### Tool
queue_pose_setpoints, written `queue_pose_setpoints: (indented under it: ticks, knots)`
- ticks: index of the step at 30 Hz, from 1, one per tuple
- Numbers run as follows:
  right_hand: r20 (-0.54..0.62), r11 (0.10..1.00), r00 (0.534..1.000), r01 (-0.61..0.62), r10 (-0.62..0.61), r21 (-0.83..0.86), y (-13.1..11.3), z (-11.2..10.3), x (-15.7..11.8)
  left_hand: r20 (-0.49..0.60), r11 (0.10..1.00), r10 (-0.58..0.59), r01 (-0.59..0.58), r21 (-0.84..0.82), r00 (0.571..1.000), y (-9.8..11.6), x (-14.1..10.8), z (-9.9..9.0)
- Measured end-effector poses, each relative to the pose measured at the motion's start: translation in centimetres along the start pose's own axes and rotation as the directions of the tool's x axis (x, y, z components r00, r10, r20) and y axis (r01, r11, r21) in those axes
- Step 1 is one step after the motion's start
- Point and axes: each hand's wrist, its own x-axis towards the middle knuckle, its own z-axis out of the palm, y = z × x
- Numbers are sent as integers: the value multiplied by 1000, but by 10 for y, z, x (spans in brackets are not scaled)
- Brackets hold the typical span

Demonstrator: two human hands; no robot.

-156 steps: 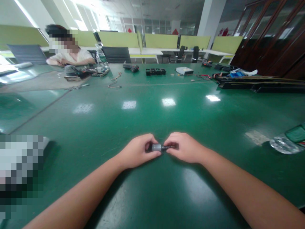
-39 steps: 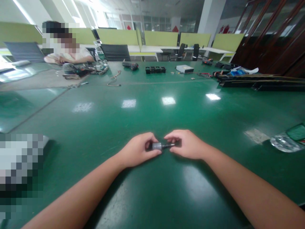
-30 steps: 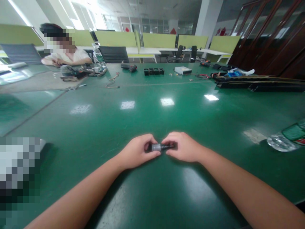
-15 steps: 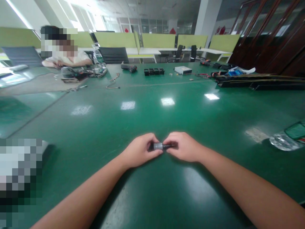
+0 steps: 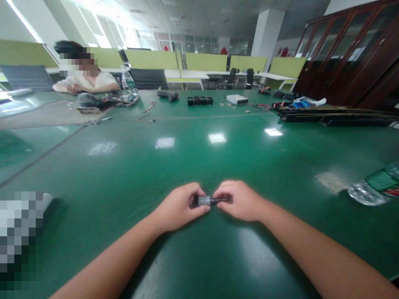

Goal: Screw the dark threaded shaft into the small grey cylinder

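Observation:
Close to the front of the green table (image 5: 183,166), both my hands hold a small part with a grey cylinder (image 5: 204,201) and a thin, dark, ridged stem (image 5: 215,201). My left hand (image 5: 181,207) is closed round the grey cylinder, its thumb below and fingers above. With thumb and fingers pinched, my right hand (image 5: 239,201) grips the dark stem, whose far end is hidden in my palm. The part lies roughly level, crossing the small gap between my fingertips. Its exact kind cannot be made out.
A plastic bottle (image 5: 370,189) lies at the right. A pale, blurred-out object (image 5: 18,224) sits at the left edge. Across the table are a black block (image 5: 200,101), a white box (image 5: 237,99), long black bars (image 5: 336,116) and a seated person (image 5: 87,81).
The view has tilted up slightly, so the table and hands appear lower. Both hands keep their hold on the small part, and little else differs.

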Motion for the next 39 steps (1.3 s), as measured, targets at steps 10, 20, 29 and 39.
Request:
queue_pose_setpoints:
  ticks: [10, 20, 29, 39]
  knots:
    - [9, 1000, 1000, 1, -1, -12, -2, -1, -2, -2, 1000, 12, -12, -3, 1000, -1, -2, 2]
    - [11, 1000, 1000, 2, -2, -18, 0, -1, -6, 1, 1000, 3, -3, -17, 1000, 1, -3, 1]
    - [32, 999, 999, -16, 17, -41, -6, -5, -7, 6, 1000, 14, -14, -17, 1000, 2, -3, 0]
    - [39, 998, 999, -16, 18, -56, -6, -8, -8, 18, 1000, 4, -4, -4, 1000, 3, -3, 1]
